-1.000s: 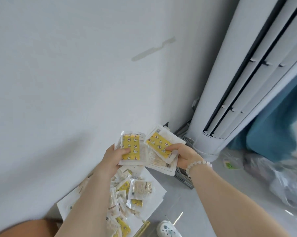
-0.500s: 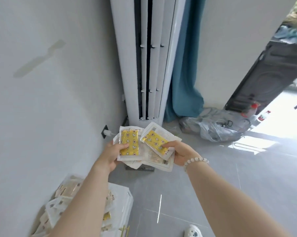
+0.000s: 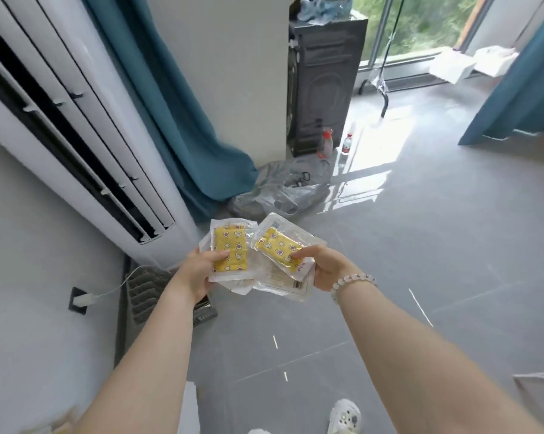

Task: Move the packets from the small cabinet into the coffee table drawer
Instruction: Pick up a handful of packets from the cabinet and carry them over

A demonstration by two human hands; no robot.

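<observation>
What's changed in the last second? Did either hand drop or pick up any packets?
The person turned right, away from the wall. The packet pile below the hands is no longer clearly visible, and the standing air conditioner, blue curtain and window swung into view. Nothing was taken or let go. Unchanged: the left hand grips the left stack of yellow-print packets and the right hand pinches the right stack, side by side.

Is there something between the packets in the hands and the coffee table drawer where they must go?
That cannot be judged: no coffee table or drawer is in view. The left hand and right hand hold the clear packets with yellow patterned pads. Ahead lies grey tiled floor.
</observation>
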